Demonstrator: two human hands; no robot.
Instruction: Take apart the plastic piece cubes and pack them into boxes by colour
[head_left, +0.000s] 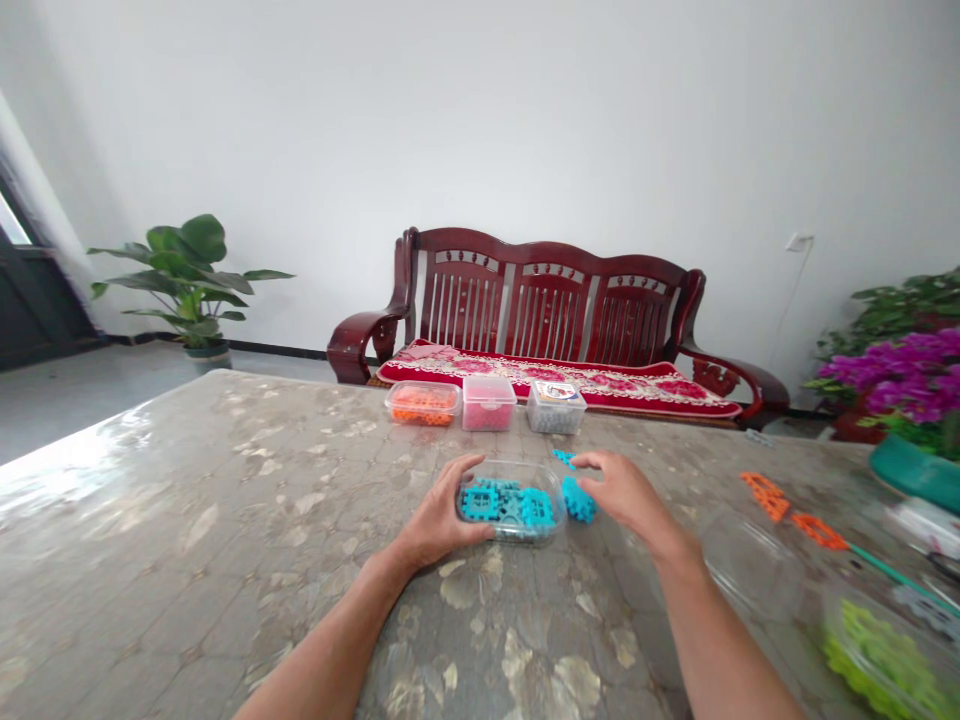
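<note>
A clear plastic tub (553, 492) holding several blue interlocking pieces (506, 503) sits on the table in front of me. My left hand (439, 515) wraps round the tub's left side, thumb and fingers curled on its wall. My right hand (622, 490) hovers at the tub's right edge, fingers curled down over a blue piece (579, 499) beside the tub. One more blue piece (564, 458) lies on the table just behind the tub.
Three tubs stand at the table's far edge: orange pieces (423, 403), pink (488, 402), grey (556, 406). Orange pieces (787, 508) and a clear lid (750, 565) lie right; a tub of green pieces (885, 660) is near right. A red wooden bench (551, 330) is beyond.
</note>
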